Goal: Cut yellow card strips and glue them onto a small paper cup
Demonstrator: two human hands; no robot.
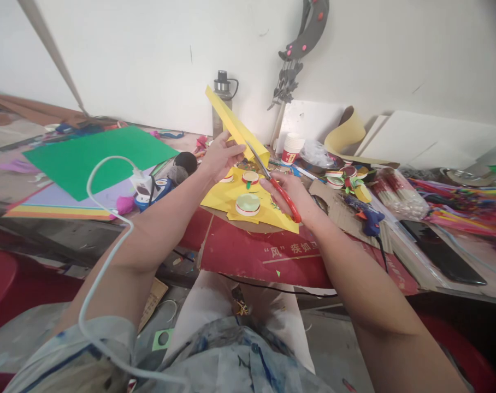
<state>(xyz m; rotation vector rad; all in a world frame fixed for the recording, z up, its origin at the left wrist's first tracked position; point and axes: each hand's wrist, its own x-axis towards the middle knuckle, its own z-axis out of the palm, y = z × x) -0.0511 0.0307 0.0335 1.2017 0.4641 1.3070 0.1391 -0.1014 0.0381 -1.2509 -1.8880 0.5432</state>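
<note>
The yellow paper sheet [237, 125] is up in the air above the middle of the desk [494, 273], its long axis slanting from the upper left down to the lower right. The left hand [223, 152] has the near side of it pinched between thumb and fingers. From the right hand [293, 194] it lies ahead and to the left; the grip there is curled around the red handles of the scissors [283, 196], and their blades point up and leftward, away from the body. The tips meet the sheet's near side just beside the left fingertips, so the left hand is the nearer one to where steel and paper come together.

Below, loose yellow paper [281, 215] bears a round, pale-topped disc [248, 203], close to the desk's front edge, where a red printed board [231, 248] juts over the lap.

Whether the blades are parted or closed is hard to make out. The right fingers are partly hidden by the handles, the sheet's far face is out of sight, and the sheet and left hand cover part of the drinking bottle [222, 82].
</note>
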